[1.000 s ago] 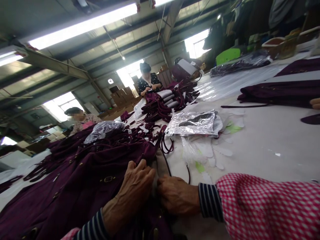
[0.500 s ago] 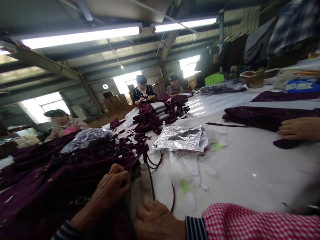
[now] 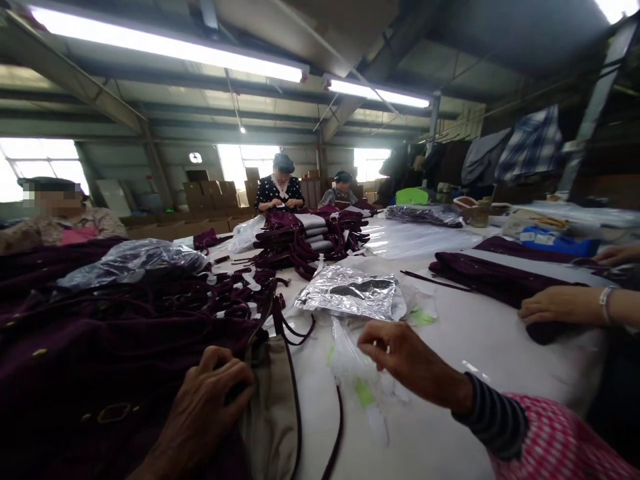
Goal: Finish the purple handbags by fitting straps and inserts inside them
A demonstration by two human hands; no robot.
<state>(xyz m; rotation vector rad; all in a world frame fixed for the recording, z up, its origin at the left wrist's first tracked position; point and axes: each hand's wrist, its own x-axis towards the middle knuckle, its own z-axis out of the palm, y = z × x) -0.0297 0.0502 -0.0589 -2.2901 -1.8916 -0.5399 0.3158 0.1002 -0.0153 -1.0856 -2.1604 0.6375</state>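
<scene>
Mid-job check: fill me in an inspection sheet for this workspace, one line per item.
Surface: pale table, partly covered; small glints on it.
Job's things: purple bag with a buckle, beige lining exposed; stacked purple bags farther back.
Clutter: silvery packet, clear plastic, green slips.
Left hand: on the purple bag beside the lining; grip unclear.
Right hand: over the clear plastic, fingers bent; nothing seen held.
Cables: nothing seen on the table; thin dark strip looks like a strap.
Surroundings: three co-workers beyond; another person's hand at right; cardboard boxes behind.
</scene>
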